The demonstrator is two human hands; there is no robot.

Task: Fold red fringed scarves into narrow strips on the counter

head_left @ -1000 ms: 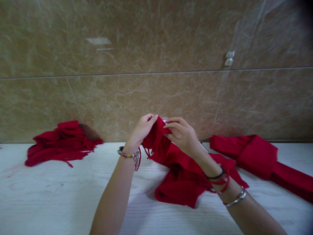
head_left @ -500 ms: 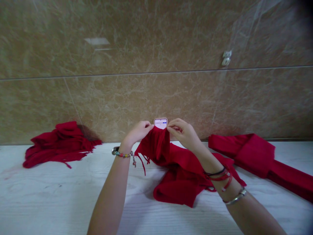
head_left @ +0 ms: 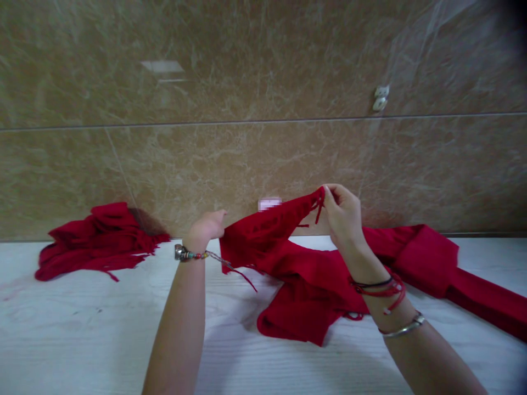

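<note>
A red fringed scarf (head_left: 263,241) is stretched between my two hands, its upper edge slanting up to the right. My left hand (head_left: 206,226) is closed on its left corner. Thumb and fingers of my right hand (head_left: 343,211) pinch the right corner, where short fringe strands dangle. The rest of the scarf lies in loose folds on the white wood-grain table below and passes behind my right forearm. Just behind the raised edge stands a phone (head_left: 269,203), its lower part hidden by the cloth.
A crumpled red fringed scarf (head_left: 99,241) lies at the left against the marbled tile wall (head_left: 197,164). Another red cloth (head_left: 432,263), folded into a long band, lies at the right. A small white fixture (head_left: 381,97) is on the wall.
My hands have moved apart, left hand leftward and right hand rightward and slightly up. The scarf edge between them has gone from bunched to spread out.
</note>
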